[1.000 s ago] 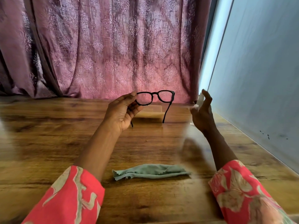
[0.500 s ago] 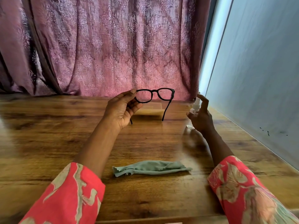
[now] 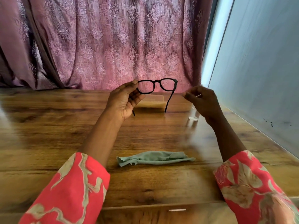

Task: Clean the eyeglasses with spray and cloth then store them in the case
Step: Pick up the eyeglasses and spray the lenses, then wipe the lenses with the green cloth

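Since the earlier frame, the spray bottle (image 3: 193, 114) has been set down on the surface (image 3: 48, 126) at centre right, and the right hand (image 3: 202, 101) has been lifted from it, fingers curled loosely around nothing. The eyeglasses (image 3: 157, 86) are pinched by the left hand (image 3: 124, 101) at upper centre. Spraying seems finished; the cloth (image 3: 153, 158), lying lower centre, is probably needed next.
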